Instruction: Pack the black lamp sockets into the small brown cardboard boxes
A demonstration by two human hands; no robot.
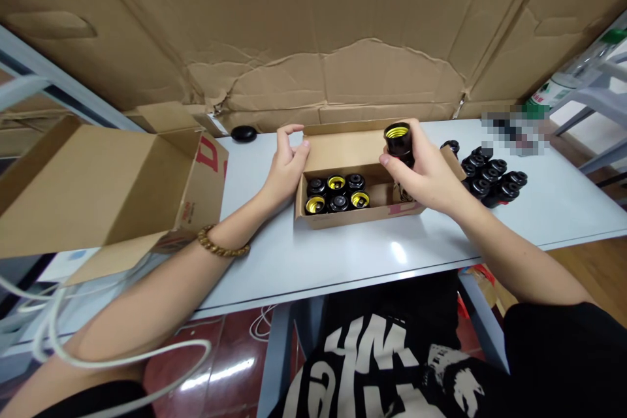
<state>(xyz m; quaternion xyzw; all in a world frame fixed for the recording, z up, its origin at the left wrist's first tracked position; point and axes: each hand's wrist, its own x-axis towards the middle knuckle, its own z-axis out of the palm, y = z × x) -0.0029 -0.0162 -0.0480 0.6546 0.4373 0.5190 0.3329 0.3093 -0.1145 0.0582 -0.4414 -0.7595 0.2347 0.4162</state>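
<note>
In my right hand is a black lamp holder, held upright with its yellow threaded mouth facing up. It is above the right part of a small cardboard box with its lid raised. My left hand grips the left edge of the raised lid between thumb and forefinger. Several black lamp holders stand in two rows in the box's left part, some showing yellow threaded mouths and others black ends. Something with thin strands shows in the box under my right hand, partly hidden by it.
More black lamp holders stand in a group on the white table at right. A larger open carton is at left. A black oval object lies near the cardboard wall. A green-capped bottle is at far right.
</note>
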